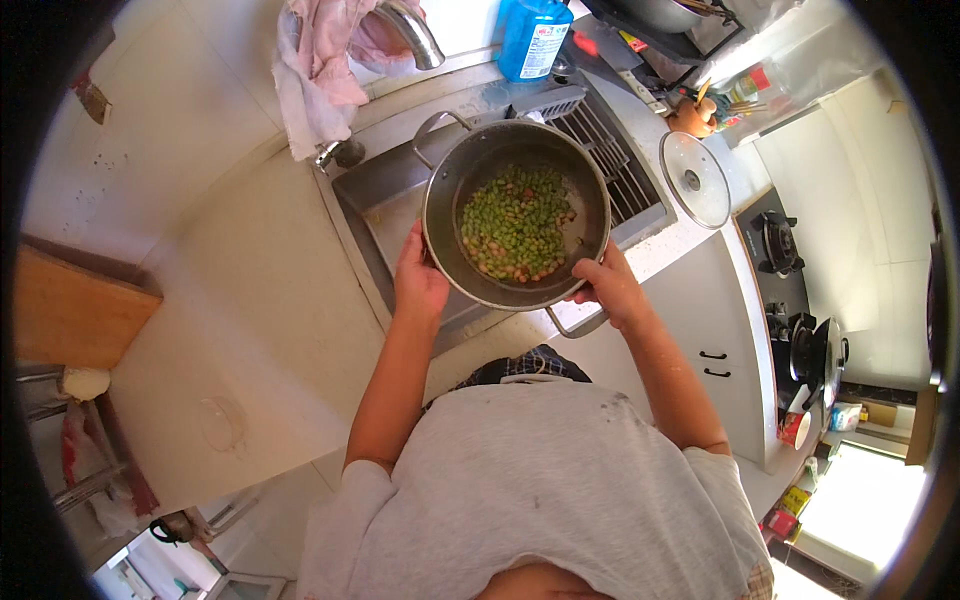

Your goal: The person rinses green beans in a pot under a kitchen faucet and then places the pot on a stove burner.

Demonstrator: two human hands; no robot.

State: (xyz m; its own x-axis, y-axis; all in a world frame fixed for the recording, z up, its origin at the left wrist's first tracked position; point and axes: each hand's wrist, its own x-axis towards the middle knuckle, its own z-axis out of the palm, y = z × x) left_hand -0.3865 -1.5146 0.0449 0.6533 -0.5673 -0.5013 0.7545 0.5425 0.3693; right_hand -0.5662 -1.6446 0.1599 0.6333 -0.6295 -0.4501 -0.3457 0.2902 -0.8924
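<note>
Between my two hands a metal pot (480, 296) is held over the sink (375, 247). Green and pinkish beans or peas (517, 217) cover much of its bottom; whether liquid lies with them is hard to tell. My left hand (420, 274) grips the wall on the left, its fingers hidden behind the pot. On the lower right, my right hand (611, 285) clasps the rim with the thumb on top, beside one loop handle (581, 326). The other loop handle (431, 139) points to the upper left, away from both hands.
A metal faucet (416, 37) with pink cloths (322, 75) hangs behind the sink. Right of it stand a blue detergent bottle (534, 41), a slatted drain rack (600, 142), a knife (637, 90) and a glass lid (695, 180). A gas stove (780, 240) is farther right.
</note>
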